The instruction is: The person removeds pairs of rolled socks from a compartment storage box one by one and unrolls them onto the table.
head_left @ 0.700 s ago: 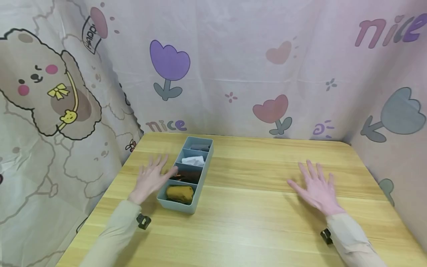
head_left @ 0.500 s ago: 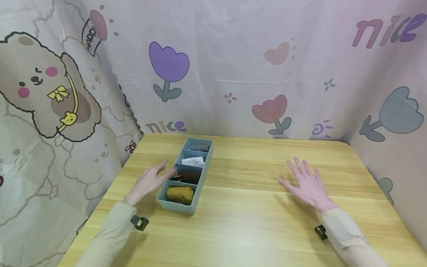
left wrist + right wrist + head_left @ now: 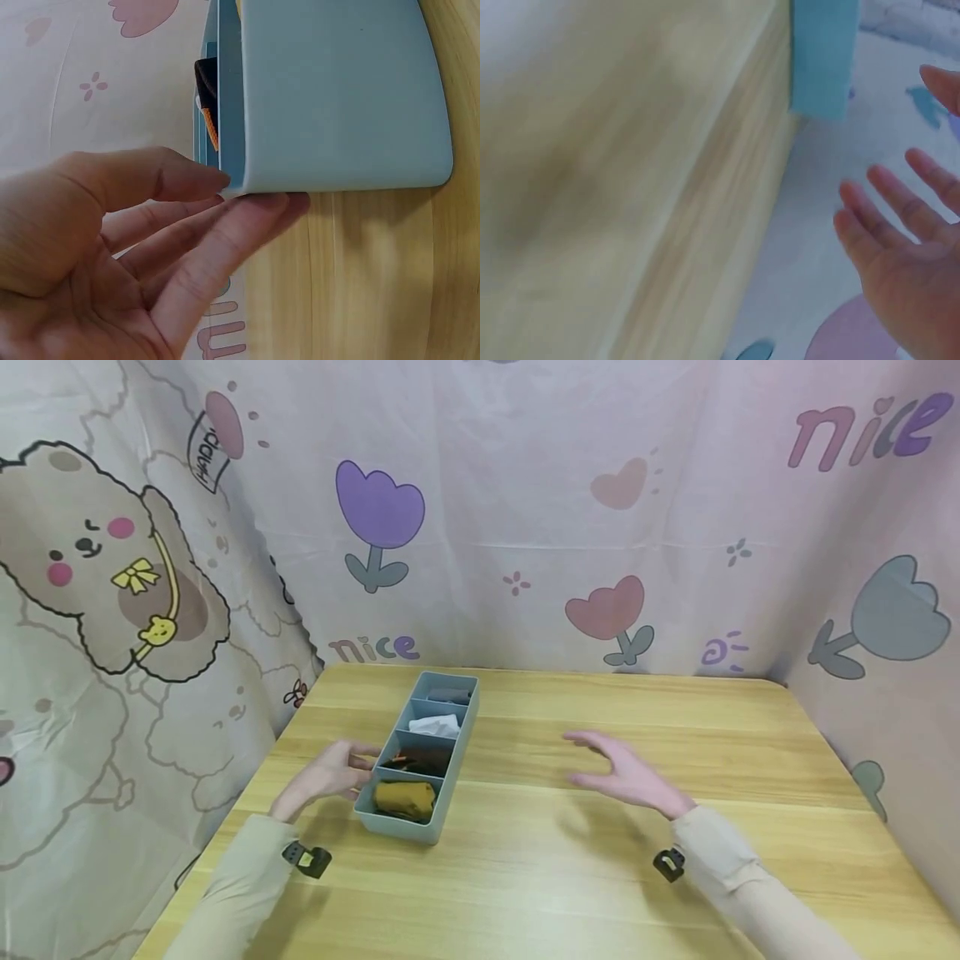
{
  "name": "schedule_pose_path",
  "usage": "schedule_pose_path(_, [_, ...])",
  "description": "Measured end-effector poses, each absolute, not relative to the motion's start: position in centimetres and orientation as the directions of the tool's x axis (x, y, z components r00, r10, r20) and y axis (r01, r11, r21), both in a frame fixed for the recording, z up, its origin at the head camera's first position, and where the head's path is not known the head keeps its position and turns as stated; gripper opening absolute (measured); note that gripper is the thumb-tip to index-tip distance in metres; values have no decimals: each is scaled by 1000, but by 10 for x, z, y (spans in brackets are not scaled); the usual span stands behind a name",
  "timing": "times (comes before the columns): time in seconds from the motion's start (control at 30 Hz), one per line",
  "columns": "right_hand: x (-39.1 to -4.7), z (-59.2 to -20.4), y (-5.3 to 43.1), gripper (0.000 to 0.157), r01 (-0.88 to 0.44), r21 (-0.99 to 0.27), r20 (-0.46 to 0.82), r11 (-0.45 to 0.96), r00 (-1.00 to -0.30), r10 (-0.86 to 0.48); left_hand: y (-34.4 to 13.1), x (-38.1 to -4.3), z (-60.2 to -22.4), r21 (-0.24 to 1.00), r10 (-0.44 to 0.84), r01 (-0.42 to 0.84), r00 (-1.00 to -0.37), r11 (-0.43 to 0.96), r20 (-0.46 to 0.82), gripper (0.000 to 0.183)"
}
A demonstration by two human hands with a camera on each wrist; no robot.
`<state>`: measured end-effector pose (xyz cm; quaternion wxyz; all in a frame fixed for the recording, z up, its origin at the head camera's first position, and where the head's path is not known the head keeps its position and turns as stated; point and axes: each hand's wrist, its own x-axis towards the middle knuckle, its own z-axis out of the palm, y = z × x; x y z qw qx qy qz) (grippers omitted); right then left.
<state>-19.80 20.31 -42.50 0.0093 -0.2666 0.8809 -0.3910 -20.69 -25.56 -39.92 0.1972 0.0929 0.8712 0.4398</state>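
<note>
We see the left hand (image 3: 328, 777), spread a moment ago, now against the left wall of the blue-grey box (image 3: 401, 828), thumb at the rim, fingers bent; whether it grips, we cannot tell. The box stands left on the tabletop (image 3: 525, 877), its four compartments holding, near to far, mustard (image 3: 405, 799), dark brown, white and grey bundles. Tabletop separates it from the right hand (image 3: 626, 768), which has swung inward, thumb and fingers wide apart, holding nothing.

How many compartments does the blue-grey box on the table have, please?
4, in one row along the box: the farthest holds a grey item, the next a white one, the third a dark brown one, the nearest a mustard-yellow one. None looks hidden.
</note>
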Motion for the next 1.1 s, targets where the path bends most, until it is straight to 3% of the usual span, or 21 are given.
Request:
schedule_pose_path(0.27, [-217, -413, 143, 53, -520, -800, 184, 300, -689, -701, -238, -212, -402, 855, 374, -27, -892, 518, -255, 54])
schedule_pose_path(0.43, [-227, -408, 103, 49, -508, -830, 121, 230, -567, -815, -228, -214, -406, 863, 378, -30, -891, 505, -252, 55])
schedule_pose_path(0.73, [-230, -406, 54, 43, -547, -767, -22, 335, -499, -866, -219, -216, -410, 881, 407, -19, -882, 473, -238, 55])
schedule_pose_path(0.9, [-227, -400, 39, 45, -680, -616, -59, 398, -464, -884, -219, -217, -410, 876, 401, -12, -886, 482, -233, 54])
schedule_pose_path(1.1, [-225, -396, 26, 51, -752, -450, -138, 482, -475, -869, -220, -220, -410, 873, 396, -15, -887, 488, -237, 53])
